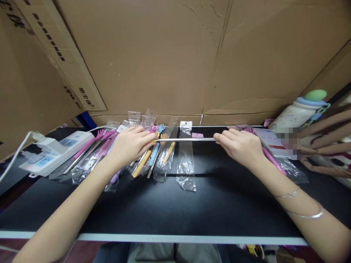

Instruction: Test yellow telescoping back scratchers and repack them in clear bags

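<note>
Stretched level between my two hands is the thin metal rod (189, 139) of a back scratcher, held above the black table. My left hand (134, 144) is closed around its left end, and my right hand (240, 146) grips the right end. Both ends are hidden by my fingers. Below the rod lies a flat clear plastic bag (185, 160), with a small pink-purple piece (197, 135) beside its top. Several back scratchers with yellow, blue and pink handles lie under and around my left hand, such as a yellow-handled back scratcher (142, 164), some in clear bags. A pink back scratcher (274, 160) lies behind my right wrist.
A white power strip (68, 144) with plugs and a cable is at the left. At the right are a flat pale screen-like item (271, 140), a white bottle (292, 115) with a green top, and tan finger-like shapes I cannot make out. Cardboard (164, 65) walls the back.
</note>
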{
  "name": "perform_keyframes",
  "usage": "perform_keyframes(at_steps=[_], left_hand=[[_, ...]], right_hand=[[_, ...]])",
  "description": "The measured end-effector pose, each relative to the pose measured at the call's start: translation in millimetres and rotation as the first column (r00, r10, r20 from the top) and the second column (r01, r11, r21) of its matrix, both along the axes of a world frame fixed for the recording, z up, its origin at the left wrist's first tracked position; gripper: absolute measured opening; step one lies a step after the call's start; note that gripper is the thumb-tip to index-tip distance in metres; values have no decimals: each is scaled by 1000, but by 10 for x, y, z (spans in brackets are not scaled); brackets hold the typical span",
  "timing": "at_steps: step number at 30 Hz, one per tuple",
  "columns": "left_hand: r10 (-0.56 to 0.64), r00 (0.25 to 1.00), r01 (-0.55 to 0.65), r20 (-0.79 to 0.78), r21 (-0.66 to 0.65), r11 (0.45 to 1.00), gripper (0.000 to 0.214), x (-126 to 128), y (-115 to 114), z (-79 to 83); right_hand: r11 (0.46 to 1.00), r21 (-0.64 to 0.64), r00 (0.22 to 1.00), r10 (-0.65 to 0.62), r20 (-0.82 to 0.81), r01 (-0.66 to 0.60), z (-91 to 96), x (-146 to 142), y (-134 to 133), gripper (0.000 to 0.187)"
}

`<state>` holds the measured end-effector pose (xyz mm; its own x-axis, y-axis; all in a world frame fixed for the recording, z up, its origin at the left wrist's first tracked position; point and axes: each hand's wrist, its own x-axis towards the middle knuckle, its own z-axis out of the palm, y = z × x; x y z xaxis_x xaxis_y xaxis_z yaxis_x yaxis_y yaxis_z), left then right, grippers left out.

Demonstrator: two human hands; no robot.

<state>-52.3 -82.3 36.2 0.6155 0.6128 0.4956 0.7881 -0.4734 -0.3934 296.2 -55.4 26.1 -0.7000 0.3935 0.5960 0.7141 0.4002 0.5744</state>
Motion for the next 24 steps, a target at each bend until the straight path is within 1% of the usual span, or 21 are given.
perform_keyframes(at_steps=[4,9,12,15,17,20,21,24], left_hand=[[0,1000,0,-4,-17,1000,30,-31,8,25],[45,999,-45,17,-19,999,32,-79,31,29],[64,998,-63,19,-39,997,32,-114,45,46],[71,997,-70,20,-31,997,33,-173,53,80],[91,995,-90,34,-17,996,34,-238,57,112],[151,986,-152,67,10,988,36,-350,62,161],[163,984,-164,73,14,986,36,-381,64,172],[154,985,-154,75,-1,988,37,-441,72,185]], right_hand=[[1000,-9,1000,-2,22,2,6,18,20,20],[1000,14,1000,-15,20,14,23,53,41,22],[999,-16,999,-34,10,34,36,108,84,24],[997,-44,998,-67,3,67,57,210,135,26],[995,-12,995,-100,9,100,79,313,170,25],[988,90,992,-124,13,123,118,479,224,21],[987,106,992,-125,17,123,130,523,241,20],[989,76,990,-132,37,129,160,600,277,19]])
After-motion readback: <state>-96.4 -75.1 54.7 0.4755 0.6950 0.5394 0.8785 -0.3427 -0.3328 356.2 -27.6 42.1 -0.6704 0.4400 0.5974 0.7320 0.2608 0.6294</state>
